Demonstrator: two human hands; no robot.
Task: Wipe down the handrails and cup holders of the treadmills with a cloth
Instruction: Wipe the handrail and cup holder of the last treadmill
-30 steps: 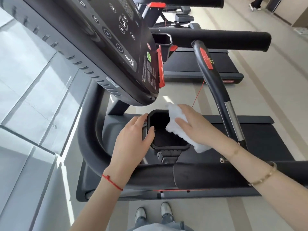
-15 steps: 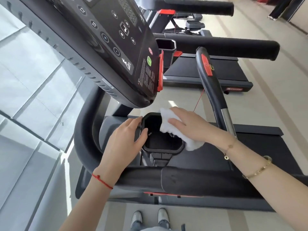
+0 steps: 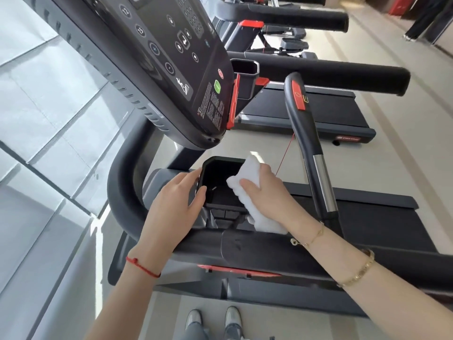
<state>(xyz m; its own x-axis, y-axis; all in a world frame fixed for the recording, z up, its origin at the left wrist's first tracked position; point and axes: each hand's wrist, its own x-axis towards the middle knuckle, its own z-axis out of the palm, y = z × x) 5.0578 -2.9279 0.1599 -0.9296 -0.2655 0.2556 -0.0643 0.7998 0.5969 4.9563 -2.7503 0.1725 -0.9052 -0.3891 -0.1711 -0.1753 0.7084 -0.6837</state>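
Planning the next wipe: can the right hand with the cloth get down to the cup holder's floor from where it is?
Probably yes. The right hand already holds the white cloth over the cup holder rim, and the opening below looks unobstructed.

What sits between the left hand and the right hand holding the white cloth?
In the head view, the open black plastic cup holder lies between the left hand, touching its rim, and the right hand pressing the white cloth.
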